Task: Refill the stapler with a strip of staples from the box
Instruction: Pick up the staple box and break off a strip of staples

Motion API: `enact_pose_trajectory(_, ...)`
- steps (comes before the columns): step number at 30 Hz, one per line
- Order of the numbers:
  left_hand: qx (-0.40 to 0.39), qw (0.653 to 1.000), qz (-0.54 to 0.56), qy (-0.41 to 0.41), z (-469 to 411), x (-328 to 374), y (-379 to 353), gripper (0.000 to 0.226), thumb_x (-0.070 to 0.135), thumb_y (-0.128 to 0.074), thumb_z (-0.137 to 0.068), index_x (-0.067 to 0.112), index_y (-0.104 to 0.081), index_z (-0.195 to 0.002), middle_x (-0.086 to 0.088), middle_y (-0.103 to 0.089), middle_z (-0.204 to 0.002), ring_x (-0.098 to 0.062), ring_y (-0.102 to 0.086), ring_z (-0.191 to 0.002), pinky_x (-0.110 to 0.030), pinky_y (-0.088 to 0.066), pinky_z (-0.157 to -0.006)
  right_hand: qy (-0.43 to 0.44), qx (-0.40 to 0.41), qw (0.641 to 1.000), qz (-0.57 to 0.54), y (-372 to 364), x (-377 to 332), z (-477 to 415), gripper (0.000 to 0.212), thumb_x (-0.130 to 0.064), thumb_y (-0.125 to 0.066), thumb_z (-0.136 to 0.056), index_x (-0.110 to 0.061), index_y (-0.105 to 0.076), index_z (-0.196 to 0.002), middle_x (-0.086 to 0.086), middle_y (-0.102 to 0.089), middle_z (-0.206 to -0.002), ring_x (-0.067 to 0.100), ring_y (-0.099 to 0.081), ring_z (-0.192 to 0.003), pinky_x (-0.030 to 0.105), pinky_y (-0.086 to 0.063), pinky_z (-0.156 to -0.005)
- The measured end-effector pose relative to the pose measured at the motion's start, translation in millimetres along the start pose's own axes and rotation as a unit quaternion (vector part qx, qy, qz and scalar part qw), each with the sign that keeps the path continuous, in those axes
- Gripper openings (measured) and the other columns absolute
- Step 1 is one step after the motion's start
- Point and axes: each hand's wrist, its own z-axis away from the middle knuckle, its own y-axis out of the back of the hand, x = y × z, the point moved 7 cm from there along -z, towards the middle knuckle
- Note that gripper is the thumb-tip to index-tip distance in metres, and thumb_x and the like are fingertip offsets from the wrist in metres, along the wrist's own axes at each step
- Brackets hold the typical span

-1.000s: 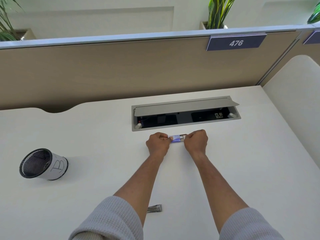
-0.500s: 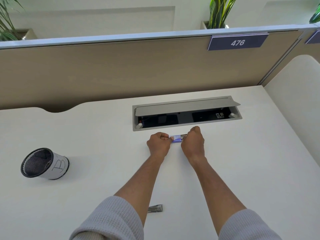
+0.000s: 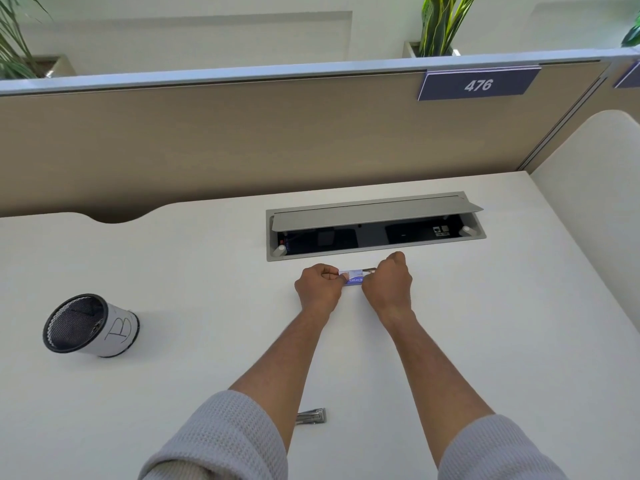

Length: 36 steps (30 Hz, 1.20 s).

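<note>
A small white and blue staple box (image 3: 352, 278) sits just above the white desk (image 3: 194, 258), in front of the cable hatch. My left hand (image 3: 318, 289) grips its left end with curled fingers. My right hand (image 3: 388, 284) closes over its right end, where its fingers pinch a thin grey staple strip (image 3: 369, 270) that sticks out of the box. Most of the box is hidden by both hands. Near the desk's front edge lies a grey metal stapler (image 3: 311, 416), half hidden behind my left forearm.
An open grey cable hatch (image 3: 375, 213) with dark sockets lies right behind my hands. A mesh pen cup (image 3: 91, 325) lies tipped on its side at the left. A beige partition with a 476 sign (image 3: 478, 84) borders the desk's far edge.
My right hand has shifted left onto the box's right end and turned knuckles up. The left hand and the box have stayed in place.
</note>
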Motion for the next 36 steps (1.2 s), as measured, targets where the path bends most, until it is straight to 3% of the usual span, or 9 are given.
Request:
enact_pose_trajectory(3,-0.003,1.0,0.002,0.004,0,-1,0,0.017,0.023,-0.087,-0.084,0.013,-0.077,-0.092,-0.007,-0.082,-0.093,-0.011,-0.067,-0.078,-0.022,-0.052,-0.077,0.005,-0.008,1.0,0.019,-4,-4,5,0.011,-0.004,-0.063,-0.094,0.006,-0.068,-0.093,0.019,-0.052,-0.123,0.033,-0.064,-0.087,0.041,-0.058,-0.069)
enact_pose_trajectory(9,-0.007,1.0,0.01,0.01,-2,-3,-2,0.02,0.023,-0.086,-0.084,0.01,-0.078,-0.097,-0.008,-0.081,-0.094,-0.009,-0.065,-0.077,-0.006,-0.04,-0.058,0.002,-0.015,0.999,0.046,-2,-4,0,0.013,-0.002,-0.063,-0.091,0.0,-0.06,-0.078,0.021,-0.052,-0.12,0.029,-0.052,-0.074,0.035,-0.044,-0.063)
enact_pose_trajectory(14,-0.007,1.0,0.009,0.012,-4,-6,-3,0.019,0.023,-0.086,-0.084,0.01,-0.079,-0.097,-0.007,-0.081,-0.094,0.0,-0.059,-0.066,-0.003,-0.036,-0.054,-0.029,-0.026,0.999,0.004,3,5,-10,0.024,-0.015,-0.073,-0.087,-0.003,-0.056,-0.078,0.019,-0.051,-0.12,0.025,-0.047,-0.072,0.031,-0.038,-0.066)
enact_pose_trajectory(17,-0.006,1.0,0.007,0.007,-4,-5,-3,0.019,0.022,-0.086,-0.084,0.01,-0.079,-0.097,-0.007,-0.081,-0.094,-0.005,-0.063,-0.072,-0.004,-0.038,-0.056,-0.036,-0.02,0.999,-0.007,5,8,-10,0.024,-0.018,-0.075,-0.088,0.0,-0.06,-0.083,0.019,-0.052,-0.119,0.023,-0.046,-0.073,0.03,-0.036,-0.067)
enact_pose_trajectory(22,-0.007,1.0,0.003,0.005,-4,-4,-2,0.018,0.023,-0.087,-0.083,0.011,-0.078,-0.094,-0.007,-0.082,-0.092,-0.001,-0.061,-0.067,-0.008,-0.041,-0.061,-0.005,0.015,1.0,-0.008,8,4,-2,0.042,-0.007,-0.064,-0.09,-0.013,-0.035,-0.06,0.021,-0.054,-0.112,0.025,-0.046,-0.071,0.032,-0.035,-0.067)
enact_pose_trajectory(29,-0.009,1.0,-0.002,0.0,-4,-4,-3,0.02,0.024,-0.087,-0.084,0.011,-0.078,-0.096,-0.007,-0.082,-0.094,-0.008,-0.065,-0.077,-0.016,-0.048,-0.07,0.025,0.012,1.0,-0.013,4,7,3,0.008,-0.001,-0.057,-0.096,0.003,-0.059,-0.089,0.02,-0.06,-0.11,0.019,-0.046,-0.072,0.022,-0.031,-0.056)
enact_pose_trajectory(34,-0.009,1.0,0.003,0.001,-5,-6,-3,0.02,0.023,-0.087,-0.084,0.01,-0.078,-0.096,-0.007,-0.081,-0.092,-0.007,-0.065,-0.074,-0.009,-0.043,-0.06,0.039,0.021,0.999,-0.008,5,7,7,0.02,-0.007,-0.058,-0.099,0.011,-0.066,-0.097,0.023,-0.061,-0.119,0.021,-0.051,-0.075,0.025,-0.036,-0.066)
enact_pose_trajectory(36,-0.009,1.0,0.009,0.005,-6,-6,-4,0.019,0.023,-0.087,-0.084,0.01,-0.078,-0.096,-0.007,-0.081,-0.092,-0.009,-0.066,-0.076,-0.008,-0.043,-0.059,0.035,0.018,0.999,-0.009,5,8,5,0.023,-0.009,-0.058,-0.099,0.013,-0.066,-0.1,0.022,-0.061,-0.122,0.028,-0.061,-0.085,0.025,-0.036,-0.07)
